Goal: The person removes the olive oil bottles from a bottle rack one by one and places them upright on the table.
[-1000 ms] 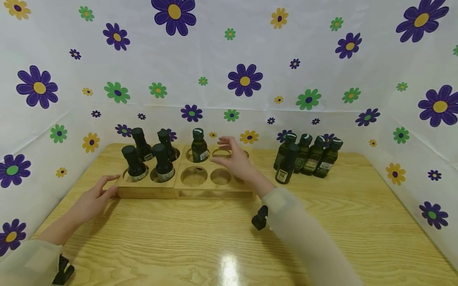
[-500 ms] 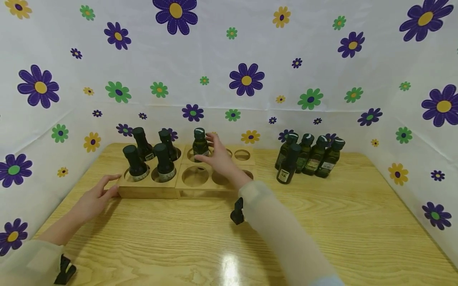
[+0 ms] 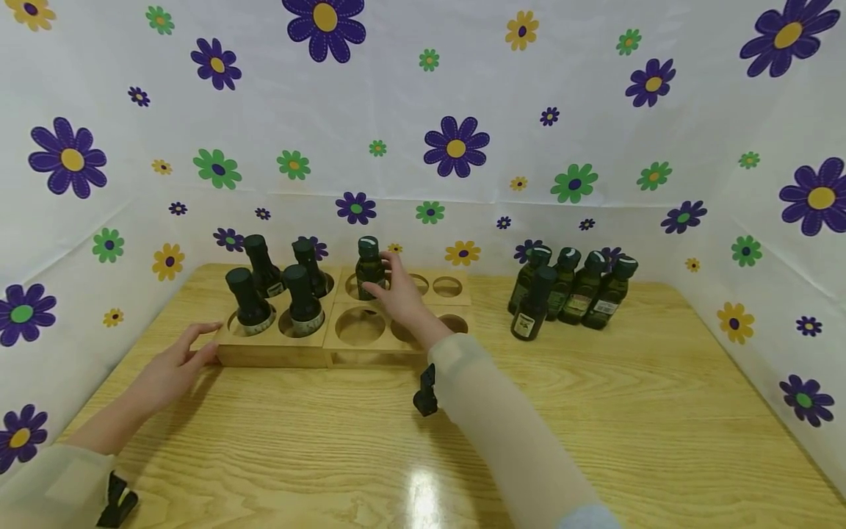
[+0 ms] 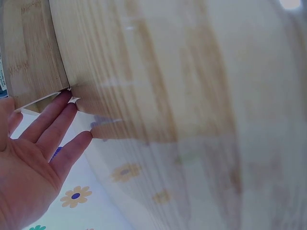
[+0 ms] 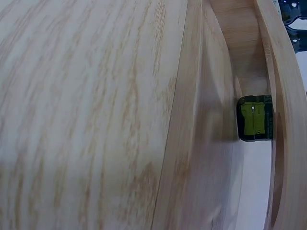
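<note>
In the head view, my right hand (image 3: 405, 300) is at a small dark green glass bottle (image 3: 369, 266) with a dark cap. Its thumb is in front and its fingers at the right side, pinching the bottle. The bottle stands upright in a back hole of the wooden rack (image 3: 271, 358); its lower part (image 5: 254, 125) shows under the rack's top board in the right wrist view, where the hand is out of sight. My left hand (image 3: 173, 373) touches the rack's left end with extended fingers, also seen in the left wrist view, where the palm (image 4: 29, 167) shows.
Several taller black-capped bottles (image 3: 248, 303) stand neck-up in the rack's left half. Right of the rack, several small green bottles (image 3: 576, 290) cluster near the floral cloth (image 3: 396, 95), with a slim dark bottle (image 3: 532, 305) in front. Black wrist cameras (image 3: 426, 393) hang at both cuffs.
My right hand has moved left from over the rack's middle back hole to the small green bottle and has closed its fingers on it. The left hand has stayed at the rack's end.
</note>
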